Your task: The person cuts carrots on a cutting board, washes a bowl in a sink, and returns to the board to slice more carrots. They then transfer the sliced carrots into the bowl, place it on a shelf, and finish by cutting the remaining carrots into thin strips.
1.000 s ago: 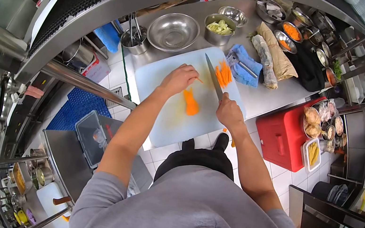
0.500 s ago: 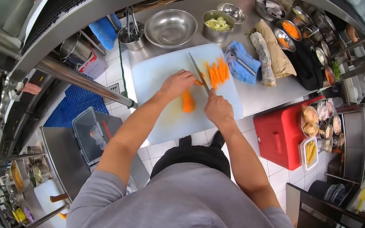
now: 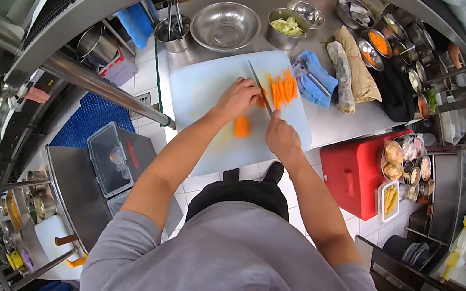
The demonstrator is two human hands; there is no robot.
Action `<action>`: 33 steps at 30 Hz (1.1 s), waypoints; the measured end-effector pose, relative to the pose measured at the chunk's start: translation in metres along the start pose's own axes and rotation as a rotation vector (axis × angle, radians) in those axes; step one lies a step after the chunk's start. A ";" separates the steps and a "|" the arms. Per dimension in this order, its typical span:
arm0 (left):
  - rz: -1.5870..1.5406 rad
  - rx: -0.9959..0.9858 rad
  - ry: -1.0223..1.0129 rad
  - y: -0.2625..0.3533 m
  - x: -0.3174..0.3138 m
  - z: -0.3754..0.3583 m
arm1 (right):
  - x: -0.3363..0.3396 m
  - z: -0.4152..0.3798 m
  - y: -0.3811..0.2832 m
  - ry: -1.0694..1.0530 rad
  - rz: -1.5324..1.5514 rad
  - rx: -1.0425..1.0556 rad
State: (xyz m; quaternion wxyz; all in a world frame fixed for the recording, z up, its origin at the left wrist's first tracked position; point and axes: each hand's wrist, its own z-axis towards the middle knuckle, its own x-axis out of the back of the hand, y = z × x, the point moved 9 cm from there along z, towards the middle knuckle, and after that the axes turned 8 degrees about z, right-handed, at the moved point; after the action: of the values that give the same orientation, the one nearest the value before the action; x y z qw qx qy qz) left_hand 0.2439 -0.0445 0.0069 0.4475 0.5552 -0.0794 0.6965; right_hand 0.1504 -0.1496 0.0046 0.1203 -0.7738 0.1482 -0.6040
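My right hand (image 3: 283,136) is wrapped round the handle of a long knife (image 3: 259,82), whose blade points away over the white cutting board (image 3: 199,91). Beside the blade, my left hand (image 3: 238,99) presses with bent fingers on a small orange carrot piece (image 3: 261,99), mostly hidden under the fingertips. A thick carrot chunk (image 3: 242,127) lies on the board between my hands, nearer my body. Thin carrot sticks (image 3: 282,89) are heaped to the right of the blade.
Behind the board stand a wide steel bowl (image 3: 225,27), a pot of pale green vegetable (image 3: 284,30) and a container with tongs (image 3: 172,33). Right of it lie a blue cloth (image 3: 315,79) and a paper-wrapped bundle (image 3: 358,68). A red cooler (image 3: 351,171) stands on the floor.
The view has shifted slightly. My left hand's fingers are more curled beside the blade, and the knife sits a little closer to the heap of carrot sticks.
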 end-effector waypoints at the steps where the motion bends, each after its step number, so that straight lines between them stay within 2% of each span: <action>1: -0.004 0.008 -0.002 -0.001 -0.001 -0.003 | 0.003 0.000 -0.007 -0.010 -0.052 0.049; 4: 0.009 -0.021 -0.017 -0.002 0.000 0.001 | 0.006 -0.014 -0.011 -0.056 0.050 -0.074; 7: 0.074 -0.022 0.092 0.000 0.010 -0.005 | -0.012 -0.004 -0.002 -0.017 0.101 -0.067; 11: 0.011 0.000 0.049 -0.008 0.000 -0.008 | 0.006 0.002 -0.018 -0.037 0.042 -0.002; 14: -0.032 -0.019 0.055 -0.011 0.004 -0.011 | -0.019 -0.004 -0.007 -0.072 0.045 -0.066; 16: -0.062 -0.044 0.058 -0.010 0.008 -0.006 | -0.021 0.007 -0.006 0.004 0.042 0.026; 20: -0.049 -0.060 0.031 -0.012 0.007 -0.005 | -0.003 0.010 -0.019 -0.010 0.082 0.030; 22: -0.063 -0.051 0.025 -0.013 0.004 -0.010 | -0.024 -0.001 -0.012 -0.018 0.070 -0.061; 25: -0.060 -0.053 0.023 -0.013 0.003 -0.010 | -0.016 0.020 -0.013 -0.035 0.172 -0.052; 29: -0.006 -0.074 0.018 -0.017 0.005 -0.005 | -0.010 0.010 -0.019 -0.067 0.113 -0.049; 31: 0.000 -0.072 0.000 -0.019 0.000 -0.008 | -0.025 0.009 -0.012 -0.049 0.137 -0.139; 33: 0.059 -0.085 0.046 -0.018 0.007 -0.008 | -0.013 0.022 -0.017 -0.045 0.180 -0.124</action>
State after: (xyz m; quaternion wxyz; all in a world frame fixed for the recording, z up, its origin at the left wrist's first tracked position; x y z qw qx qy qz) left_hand 0.2509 -0.0256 0.0032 0.4517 0.5168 -0.1151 0.7181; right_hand 0.1703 -0.1285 -0.0065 0.1296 -0.7766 0.2515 -0.5629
